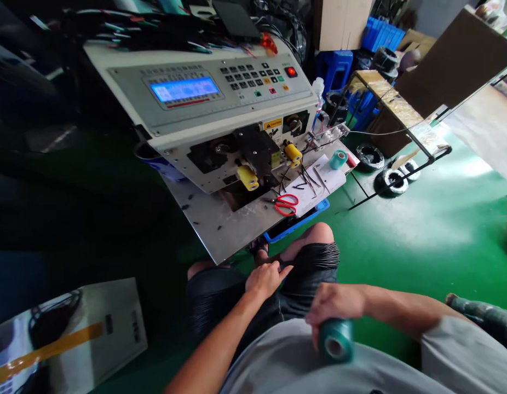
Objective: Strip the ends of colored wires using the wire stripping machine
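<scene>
My right hand point(331, 303), slightly blurred, is closed on a teal roll of film point(336, 340) in front of my grey shirt. The roll's hollow core faces me. Over my lap is my left hand point(266, 279), its thumb stretched out to the right and its other fingers curled down, their tips hidden. Whether it holds anything does not show. Beyond my knees stands a machine point(183, 104) with a lit blue display, a keypad and yellow rollers point(247, 178). Red-handled scissors point(286, 204) lie on its metal table beside white paper point(315, 186).
A smaller teal roll point(338, 159) and cut black wires lie on the paper. Under the table edge is a blue tray point(297, 221). Wire coils point(391, 182) sit on the green floor by a metal-framed stand. At lower left is a box point(114, 328) with orange tape.
</scene>
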Available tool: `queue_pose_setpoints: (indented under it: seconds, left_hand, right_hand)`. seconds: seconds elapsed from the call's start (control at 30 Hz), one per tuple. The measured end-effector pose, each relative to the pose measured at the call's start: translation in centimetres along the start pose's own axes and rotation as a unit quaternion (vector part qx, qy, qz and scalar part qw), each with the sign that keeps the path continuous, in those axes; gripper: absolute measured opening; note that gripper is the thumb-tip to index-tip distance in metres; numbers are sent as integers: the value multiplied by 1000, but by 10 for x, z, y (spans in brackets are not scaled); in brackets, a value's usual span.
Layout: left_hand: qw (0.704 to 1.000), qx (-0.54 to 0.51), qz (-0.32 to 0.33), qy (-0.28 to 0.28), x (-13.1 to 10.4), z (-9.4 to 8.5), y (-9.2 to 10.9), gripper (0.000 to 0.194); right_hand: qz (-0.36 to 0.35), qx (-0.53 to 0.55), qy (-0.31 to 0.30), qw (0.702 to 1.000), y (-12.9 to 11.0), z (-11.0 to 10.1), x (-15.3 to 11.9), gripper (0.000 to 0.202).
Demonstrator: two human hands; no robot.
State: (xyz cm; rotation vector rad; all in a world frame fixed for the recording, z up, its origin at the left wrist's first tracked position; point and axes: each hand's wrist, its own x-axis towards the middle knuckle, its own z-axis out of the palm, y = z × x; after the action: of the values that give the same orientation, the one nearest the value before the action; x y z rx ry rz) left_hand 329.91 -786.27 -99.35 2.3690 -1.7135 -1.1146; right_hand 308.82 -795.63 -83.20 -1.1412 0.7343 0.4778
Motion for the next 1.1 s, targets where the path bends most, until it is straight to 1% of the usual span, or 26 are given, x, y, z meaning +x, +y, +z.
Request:
queue_pose_setpoints:
  seconds: [0.03, 0.07, 0.1, 0.13, 0.17, 0.23, 0.3, 0.33, 0.4, 0.43, 0.47, 0.5, 0.57, 0.6, 0.63, 0.67, 0.7, 0.73, 0.77, 0.83, 0.87, 0.9, 0.93, 0.97, 1.0, 1.1]
  left_hand:
    - [1000, 0, -6, -5, 3, 2, -2, 66]
    - [1000, -1, -8, -9, 5, 3, -5, 65]
    - [1000, -2, -4, -13, 6, 3, -6, 65]
    - [1000, -3, 7, -17, 7, 2, -7, 65]
    - [1000, -4, 20, -21, 7, 1, -8, 64]
    - [998, -6, 48, -28, 4, 1, -8, 59]
    - [997, -12, 68, -22, 0, 4, -7, 52]
    - [997, -19, 75, -10, -2, 7, -7, 48]
    - [994, -47, 90, 30, -7, 14, -7, 39]
    - [991, -70, 95, 58, -9, 18, -8, 35]
    - [986, -100, 100, 91, -12, 21, -9, 34]
    - [977, -134, 105, 128, -17, 23, -11, 35]
    - [951, -212, 108, 196, -31, 24, -15, 37]
    - [938, -253, 99, 217, -41, 23, -18, 36]
    - [925, -298, 79, 222, -52, 22, -22, 36]
    - [912, -352, 40, 209, -64, 22, -26, 35]
    - [890, -417, -14, 182, -77, 21, -30, 35]
    - [852, -495, -79, 151, -88, 21, -34, 34]
    - [794, -576, -150, 120, -99, 22, -38, 32]
    - [638, -715, -275, 80, -114, 23, -45, 23]
    - [562, -760, -319, 71, -119, 23, -47, 19]
    - [499, -791, -349, 66, -121, 23, -48, 18]
    - [453, -809, -369, 62, -122, 22, -49, 21]
    - [422, -821, -379, 59, -121, 21, -49, 26]
    - [400, -830, -384, 56, -118, 20, -49, 31]
    - [353, -858, -372, 44, -107, 18, -48, 48]
  right_hand:
    - [-29, 3, -9, 1000, -11, -15, -16, 43]
    - [-56, 17, 28, 998, -22, -34, -28, 46]
    - [-84, 50, 136, 986, -33, -55, -35, 47]
    - [-97, 101, 226, 964, -43, -78, -38, 47]
    - [-96, 158, 272, 944, -53, -102, -37, 47]
    - [-87, 240, 297, 920, -69, -146, -25, 41]
    - [-95, 240, 317, 913, -84, -181, -7, 30]
    - [-109, 209, 344, 909, -91, -195, 3, 27]
    - [-138, 133, 400, 896, -105, -220, 21, 30]
    - [-145, 81, 439, 883, -112, -231, 30, 33]
    - [-148, 19, 487, 860, -118, -241, 40, 38]
    - [-145, -53, 538, 829, -123, -251, 49, 42]
    - [-129, -217, 618, 745, -130, -269, 68, 53]
    - [-122, -289, 636, 705, -132, -276, 77, 58]
    - [-121, -341, 638, 680, -132, -282, 86, 60]
    - [-128, -380, 632, 663, -131, -286, 93, 61]
    - [-138, -405, 627, 651, -130, -288, 100, 60]
    - [-149, -421, 624, 641, -127, -289, 104, 59]
    - [-159, -429, 624, 634, -125, -289, 107, 59]
    - [-177, -430, 628, 624, -119, -288, 109, 60]
    - [-186, -424, 631, 623, -116, -287, 108, 60]
    - [-197, -418, 632, 622, -114, -286, 106, 60]
    - [-208, -413, 631, 622, -112, -286, 104, 59]
    - [-219, -409, 630, 623, -110, -285, 101, 58]
    - [-229, -403, 629, 624, -108, -284, 98, 59]
    - [-264, -368, 642, 619, -102, -271, 84, 57]
